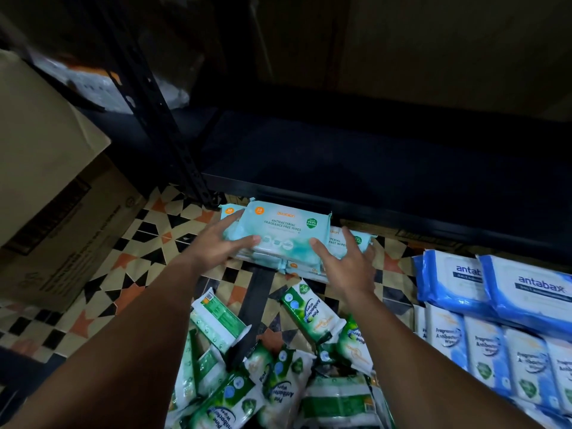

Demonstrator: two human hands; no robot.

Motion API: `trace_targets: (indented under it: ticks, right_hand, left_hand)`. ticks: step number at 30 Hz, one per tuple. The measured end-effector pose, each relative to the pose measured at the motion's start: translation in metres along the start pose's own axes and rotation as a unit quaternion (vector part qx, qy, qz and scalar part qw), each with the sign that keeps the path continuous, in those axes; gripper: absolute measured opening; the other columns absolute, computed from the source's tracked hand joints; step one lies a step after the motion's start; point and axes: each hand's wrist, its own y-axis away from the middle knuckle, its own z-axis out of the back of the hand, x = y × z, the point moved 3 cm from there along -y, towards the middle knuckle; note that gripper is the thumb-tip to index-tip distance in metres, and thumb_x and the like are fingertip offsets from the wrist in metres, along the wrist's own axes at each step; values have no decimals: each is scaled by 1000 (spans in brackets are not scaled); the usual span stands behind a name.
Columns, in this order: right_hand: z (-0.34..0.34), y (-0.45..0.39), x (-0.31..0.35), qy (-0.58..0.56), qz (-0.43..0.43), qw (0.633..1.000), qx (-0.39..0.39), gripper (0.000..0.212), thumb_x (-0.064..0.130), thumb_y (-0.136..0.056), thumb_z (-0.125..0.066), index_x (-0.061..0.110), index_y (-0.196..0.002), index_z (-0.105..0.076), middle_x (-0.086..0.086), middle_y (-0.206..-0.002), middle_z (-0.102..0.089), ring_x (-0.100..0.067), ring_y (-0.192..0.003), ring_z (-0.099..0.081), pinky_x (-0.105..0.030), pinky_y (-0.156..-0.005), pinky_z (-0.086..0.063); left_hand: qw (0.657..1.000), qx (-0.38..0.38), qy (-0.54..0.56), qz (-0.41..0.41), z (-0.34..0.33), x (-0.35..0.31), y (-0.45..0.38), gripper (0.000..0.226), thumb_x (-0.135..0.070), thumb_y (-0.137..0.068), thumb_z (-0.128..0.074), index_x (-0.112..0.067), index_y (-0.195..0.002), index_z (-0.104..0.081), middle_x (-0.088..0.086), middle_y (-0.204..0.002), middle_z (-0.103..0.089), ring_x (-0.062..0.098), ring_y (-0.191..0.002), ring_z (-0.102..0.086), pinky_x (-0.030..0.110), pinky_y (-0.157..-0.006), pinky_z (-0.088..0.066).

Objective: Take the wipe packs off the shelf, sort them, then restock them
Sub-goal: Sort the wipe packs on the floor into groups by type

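Your left hand (pixel 216 239) and right hand (pixel 346 258) clamp the teal pack (pixel 284 233) by its short ends, long axis crosswise; the shelf (pixel 371 156) lies straight ahead.

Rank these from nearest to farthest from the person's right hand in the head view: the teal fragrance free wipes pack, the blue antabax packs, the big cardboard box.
Measured from the right hand:
1. Teal fragrance free wipes pack: touching it, held between both hands.
2. Blue antabax packs: on the floor, to the right.
3. Big cardboard box: far left, beside the shelf post.
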Motion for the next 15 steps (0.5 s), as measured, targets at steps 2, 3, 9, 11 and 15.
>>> trace_targets:
  ticks: [2,3,9,11,15]
  right_hand:
    - [1,-2,-2,-17,0,1000,6,92,90,-71,-53,55,-152,-23,-6,-168,-2,-39,-149,-24,-58,-115,-30]
    - [-1,-4,-4,-22,-3,1000,11,92,91,-71,-51,56,-151,-24,-5,-168,0,-38,-150,-22,-59,-116,-29]
    - [-8,-7,2,1,-22,999,42,81,88,-77,-45,60,-149,-21,-4,-169,2,-43,-150,-12,-61,-117,-24]
    - [-9,-7,1,11,-22,999,48,80,88,-79,-43,61,-150,-18,-5,-169,2,-44,-151,-10,-61,-118,-23]
    - [-9,-7,-4,6,-19,998,61,91,95,-68,-35,64,-149,-10,-3,-169,-7,-43,-150,-13,-62,-116,-25]
  left_hand:
    - [999,-18,40,8,-1,0,-2,70,-69,-81,-68,-52,-144,-45,-10,-150,-36,14,-135,-41,34,-106,-40]
    - [998,-26,52,12,-3,-2,-3,63,-65,-87,-64,-50,-145,-46,-11,-148,-36,13,-135,-39,34,-107,-37]
    - [998,-36,33,30,-17,-2,-6,53,-61,-93,-59,-44,-142,-53,-15,-125,-48,12,-120,-48,30,-100,-39]
    - [999,-43,19,25,-15,1,-9,57,-69,-89,-59,-47,-141,-53,-10,-135,-45,17,-126,-48,35,-103,-43]
    - [998,-39,-23,45,-11,3,-8,72,-89,-73,-54,-60,-139,-45,-5,-153,-34,25,-143,-35,48,-113,-37]
